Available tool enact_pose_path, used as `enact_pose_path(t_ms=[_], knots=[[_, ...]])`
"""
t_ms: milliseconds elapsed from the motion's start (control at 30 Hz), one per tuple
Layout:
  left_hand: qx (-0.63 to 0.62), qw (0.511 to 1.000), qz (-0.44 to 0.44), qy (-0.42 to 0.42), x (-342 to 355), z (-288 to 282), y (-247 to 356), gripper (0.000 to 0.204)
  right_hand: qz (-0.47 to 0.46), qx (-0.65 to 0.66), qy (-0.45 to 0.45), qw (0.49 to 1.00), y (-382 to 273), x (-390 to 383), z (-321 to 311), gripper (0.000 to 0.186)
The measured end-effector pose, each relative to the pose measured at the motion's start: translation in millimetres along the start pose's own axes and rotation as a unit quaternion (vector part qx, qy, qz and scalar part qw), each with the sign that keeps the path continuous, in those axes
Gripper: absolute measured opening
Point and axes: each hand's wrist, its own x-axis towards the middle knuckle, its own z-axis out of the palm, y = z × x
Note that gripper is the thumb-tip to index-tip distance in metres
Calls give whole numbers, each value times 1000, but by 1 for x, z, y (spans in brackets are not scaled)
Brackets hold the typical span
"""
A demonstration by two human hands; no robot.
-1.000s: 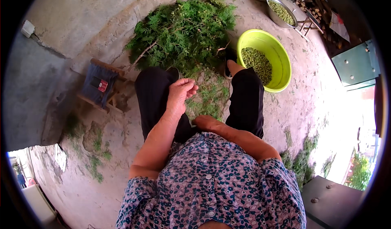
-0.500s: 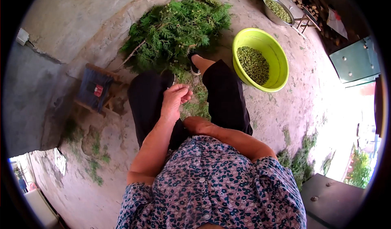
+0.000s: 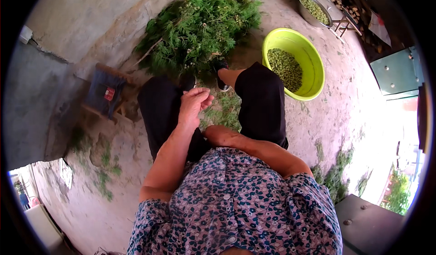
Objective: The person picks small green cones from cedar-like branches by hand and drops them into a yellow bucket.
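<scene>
My left hand (image 3: pixel 195 104) hovers over the gap between my knees, next to my left thigh. Its fingers are curled in with the thumb along them, and whatever they may hold is too small or hidden to see. Low in my lap, close to my left thigh, rests my right hand (image 3: pixel 218 135); only its back shows, and the fingers are hidden. Beyond my feet lies a heap of cut green branches (image 3: pixel 195 32) with small pale-green cones on them. To the right stands a lime-green plastic tub (image 3: pixel 312 69) partly filled with small green cones (image 3: pixel 285 70).
A metal basin (image 3: pixel 313 18) of green cones stands far right, near a folding stand (image 3: pixel 347 26) and stacked wood. A small blue-seated stool (image 3: pixel 103 91) bearing a red packet is at the left by the wall. Green sprigs (image 3: pixel 338 175) lie scattered on the concrete floor.
My right knee has swung outward to the right, widening the gap between my legs. Both hands stay nearly where they were; the view has shifted slightly.
</scene>
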Motion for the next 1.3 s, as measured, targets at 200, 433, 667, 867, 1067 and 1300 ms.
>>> enact_pose_path(t_ms=[200, 433, 667, 867, 1067, 1300], knots=[[0, 1000, -1, -4, 0, 1, 4, 14, -6, -29, -6, 1000, 9, 1, 7, 28], [-56, 997, 26, 35, 6, -5, 11, 10, 19, -14, 23, 999, 13, -7, 6, 31], [-59, 997, 38, 36, 5, -9, 13, 12, -8, -40, 34, 999, 17, -1, 7, 27], [-115, 992, 47, 40, 1, -13, 36, 12, -23, -56, 21, 998, 19, 7, 11, 21], [-114, 987, 89, 71, 16, 2, 103, 11, -193, -10, 162, 968, 36, 17, 17, 22], [696, 661, 250, -126, 29, 76, 119, 12, 12, 53, 105, 993, 137, 106, 48, 16]])
